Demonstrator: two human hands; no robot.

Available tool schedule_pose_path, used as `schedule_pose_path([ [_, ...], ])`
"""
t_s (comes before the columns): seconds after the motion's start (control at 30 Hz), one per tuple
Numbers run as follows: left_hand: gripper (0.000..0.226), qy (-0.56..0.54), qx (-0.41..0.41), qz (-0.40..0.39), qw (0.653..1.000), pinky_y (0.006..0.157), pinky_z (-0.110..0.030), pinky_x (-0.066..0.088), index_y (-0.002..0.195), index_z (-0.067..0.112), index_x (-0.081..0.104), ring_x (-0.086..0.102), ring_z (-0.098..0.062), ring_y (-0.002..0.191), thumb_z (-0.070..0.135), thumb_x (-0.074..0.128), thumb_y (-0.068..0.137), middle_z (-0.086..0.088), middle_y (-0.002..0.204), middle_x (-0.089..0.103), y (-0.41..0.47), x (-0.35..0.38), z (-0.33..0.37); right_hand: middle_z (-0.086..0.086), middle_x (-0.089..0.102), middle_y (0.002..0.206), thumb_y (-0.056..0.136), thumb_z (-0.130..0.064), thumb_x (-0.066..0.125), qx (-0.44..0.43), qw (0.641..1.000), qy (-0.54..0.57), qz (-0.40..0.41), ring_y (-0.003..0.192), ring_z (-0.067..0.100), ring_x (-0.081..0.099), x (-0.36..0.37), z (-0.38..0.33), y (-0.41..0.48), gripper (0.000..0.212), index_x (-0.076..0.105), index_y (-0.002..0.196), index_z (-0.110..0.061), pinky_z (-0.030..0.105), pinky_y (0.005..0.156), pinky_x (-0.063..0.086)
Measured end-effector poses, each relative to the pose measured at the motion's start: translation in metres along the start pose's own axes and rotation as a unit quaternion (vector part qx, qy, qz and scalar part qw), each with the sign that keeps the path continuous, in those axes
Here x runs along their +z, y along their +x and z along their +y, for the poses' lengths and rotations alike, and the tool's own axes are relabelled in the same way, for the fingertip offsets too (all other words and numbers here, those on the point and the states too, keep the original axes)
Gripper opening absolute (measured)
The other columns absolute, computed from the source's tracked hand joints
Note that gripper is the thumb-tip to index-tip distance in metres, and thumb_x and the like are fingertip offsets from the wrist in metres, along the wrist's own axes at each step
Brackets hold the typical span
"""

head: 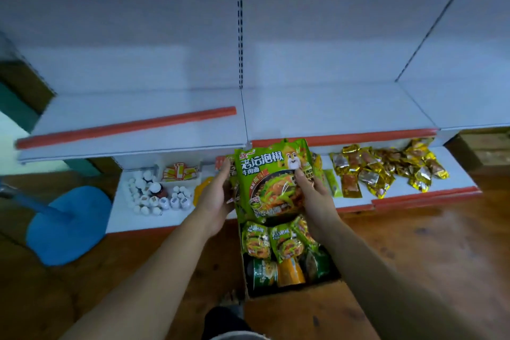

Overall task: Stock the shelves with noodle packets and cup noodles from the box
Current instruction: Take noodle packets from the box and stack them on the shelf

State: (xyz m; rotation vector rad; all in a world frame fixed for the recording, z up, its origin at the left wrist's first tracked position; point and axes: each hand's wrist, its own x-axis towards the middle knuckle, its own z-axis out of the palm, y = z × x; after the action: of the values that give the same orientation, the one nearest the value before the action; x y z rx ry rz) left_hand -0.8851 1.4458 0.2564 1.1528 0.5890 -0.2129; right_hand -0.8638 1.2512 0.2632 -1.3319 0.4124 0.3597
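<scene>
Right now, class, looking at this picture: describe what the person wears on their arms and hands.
Nothing visible: the left hand and right hand are bare, without gloves, rings or watch. The left forearm and right forearm are bare too, no sleeve in view.

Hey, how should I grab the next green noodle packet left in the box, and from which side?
Probably from straight above, gripping its near end: the noodle packet lies face up in the open-topped box, other packets tight on both sides.

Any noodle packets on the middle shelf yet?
No: middle shelf bears only a loose red strip; left hand and right hand hold green packets.
</scene>
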Motion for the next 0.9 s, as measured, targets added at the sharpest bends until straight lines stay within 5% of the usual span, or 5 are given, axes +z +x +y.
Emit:
schedule_pose_path([
  [0.17, 0.105, 0.063, 0.085, -0.034, 0.994, 0.107, -0.055, 0.042, 0.142, 0.027, 0.041, 0.058, -0.025, 0.122, 0.057, 0.088, 0.053, -0.003, 0.136, 0.06, -0.043, 0.012, 0.05, -0.001, 0.049, 0.139, 0.089, -0.052, 0.063, -0.07, 0.996, -0.035, -0.052, 0.126, 0.026, 0.053, 0.032, -0.048, -0.024, 0.075, 0.03, 0.151, -0.026, 0.047, 0.108, 0.042],
  [0.27, 0.084, 0.064, 0.161, 0.001, 0.985, 0.101, -0.052, 0.049, 0.134, 0.025, 0.044, 0.065, -0.023, 0.112, 0.028, 0.089, 0.064, -0.001, 0.121, 0.068, -0.059, 0.012, 0.08, 0.002, 0.067, 0.116, 0.091, -0.039, 0.066, -0.101, 0.989, -0.027, -0.106, 0.097, 0.023, 0.071, 0.057, -0.076, -0.039, 0.043, 0.046, 0.128, -0.03, 0.039, 0.079, 0.059],
  [0.37, 0.068, 0.061, 0.226, 0.021, 0.972, 0.093, -0.05, 0.054, 0.127, 0.026, 0.049, 0.068, -0.024, 0.106, 0.014, 0.085, 0.071, -0.002, 0.114, 0.07, -0.074, 0.009, 0.109, 0.007, 0.066, 0.122, 0.084, -0.038, 0.073, -0.142, 0.979, -0.016, -0.146, 0.102, 0.027, 0.07, 0.079, -0.099, -0.05, 0.048, 0.049, 0.125, -0.036, 0.052, 0.089, 0.056],
  [0.47, 0.06, 0.066, 0.286, 0.024, 0.956, 0.076, -0.031, 0.056, 0.129, 0.024, 0.048, 0.068, -0.016, 0.101, 0.008, 0.077, 0.079, 0.001, 0.113, 0.069, -0.092, 0.004, 0.14, 0.004, 0.065, 0.121, 0.088, -0.036, 0.069, -0.212, 0.963, -0.038, -0.162, 0.105, 0.021, 0.068, 0.1, -0.122, -0.061, 0.047, 0.05, 0.13, -0.033, 0.043, 0.09, 0.056],
  [0.9, 0.058, 0.105, 0.426, -0.008, 0.899, 0.072, -0.024, 0.055, 0.127, 0.02, 0.054, 0.071, -0.014, 0.097, 0.003, 0.077, 0.077, 0.0, 0.11, 0.073, -0.117, -0.058, 0.305, 0.0, 0.072, 0.113, 0.092, -0.027, 0.066, -0.341, 0.92, 0.027, -0.193, 0.105, 0.019, 0.069, 0.237, -0.209, -0.086, 0.033, 0.06, 0.124, -0.029, 0.04, 0.09, 0.056],
])
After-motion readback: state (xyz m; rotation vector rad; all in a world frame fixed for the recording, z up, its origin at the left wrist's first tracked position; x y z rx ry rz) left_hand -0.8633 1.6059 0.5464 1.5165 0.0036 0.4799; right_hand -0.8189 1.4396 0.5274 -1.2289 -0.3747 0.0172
